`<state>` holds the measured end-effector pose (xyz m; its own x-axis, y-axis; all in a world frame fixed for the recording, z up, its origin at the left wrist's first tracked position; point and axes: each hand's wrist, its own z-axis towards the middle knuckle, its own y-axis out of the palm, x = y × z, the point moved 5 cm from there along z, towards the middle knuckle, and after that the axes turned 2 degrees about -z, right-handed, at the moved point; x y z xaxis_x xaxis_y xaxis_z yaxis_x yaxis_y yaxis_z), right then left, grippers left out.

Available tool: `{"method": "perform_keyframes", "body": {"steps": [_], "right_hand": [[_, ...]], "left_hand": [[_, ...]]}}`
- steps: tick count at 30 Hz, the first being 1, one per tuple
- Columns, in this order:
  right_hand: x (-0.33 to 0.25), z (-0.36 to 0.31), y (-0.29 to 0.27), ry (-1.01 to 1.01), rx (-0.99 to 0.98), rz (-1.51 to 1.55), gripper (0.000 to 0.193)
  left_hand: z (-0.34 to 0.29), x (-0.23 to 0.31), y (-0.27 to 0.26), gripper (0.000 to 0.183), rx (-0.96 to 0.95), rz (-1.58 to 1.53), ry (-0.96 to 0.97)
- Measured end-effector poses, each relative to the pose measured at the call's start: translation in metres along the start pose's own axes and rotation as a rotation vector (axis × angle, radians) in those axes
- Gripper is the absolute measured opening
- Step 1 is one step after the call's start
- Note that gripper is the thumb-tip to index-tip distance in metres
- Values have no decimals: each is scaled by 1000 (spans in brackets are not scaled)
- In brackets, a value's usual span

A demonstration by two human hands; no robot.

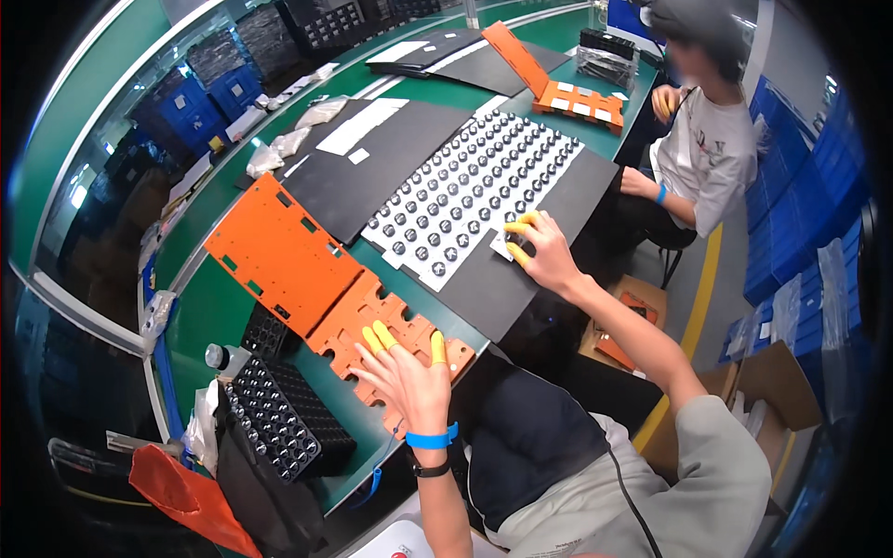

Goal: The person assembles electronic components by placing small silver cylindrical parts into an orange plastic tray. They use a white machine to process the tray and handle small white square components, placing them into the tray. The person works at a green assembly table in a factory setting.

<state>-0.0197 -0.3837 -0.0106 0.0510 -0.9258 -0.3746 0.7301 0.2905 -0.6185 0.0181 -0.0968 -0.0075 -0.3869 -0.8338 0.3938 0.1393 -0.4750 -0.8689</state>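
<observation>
My left hand lies with fingers stretched over the notched lower plate of a hinged orange fixture, its lid standing open. Yellow finger cots cover some of its fingertips, and a blue wrist strap is on that arm. At the near right corner of a white sheet, my right hand pinches with yellow-capped finger and thumb around a small black round part. Rows of similar round parts stand on the sheet, which lies on a dark grey board.
Left of my left hand, a black tray holds several round parts; a bottle is beside it. A second orange fixture stands at the far side. At right sits a co-worker. Behind are blue bins; a cardboard box is lower right.
</observation>
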Motion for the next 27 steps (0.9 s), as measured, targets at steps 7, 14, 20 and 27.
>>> {"method": "perform_keyframes", "body": {"steps": [7,14,20,27], "right_hand": [[-3,13,5,-111,-15,-113,26],[4,19,16,-87,-53,-189,25],[-2,19,21,-77,-52,-250,23],[0,17,20,-74,-50,-250,24]], "left_hand": [[-2,0,0,82,-11,66,-5],[-1,3,-2,81,-29,79,-25],[-2,1,-2,81,14,58,-20],[-2,2,-1,82,4,43,-14]]}}
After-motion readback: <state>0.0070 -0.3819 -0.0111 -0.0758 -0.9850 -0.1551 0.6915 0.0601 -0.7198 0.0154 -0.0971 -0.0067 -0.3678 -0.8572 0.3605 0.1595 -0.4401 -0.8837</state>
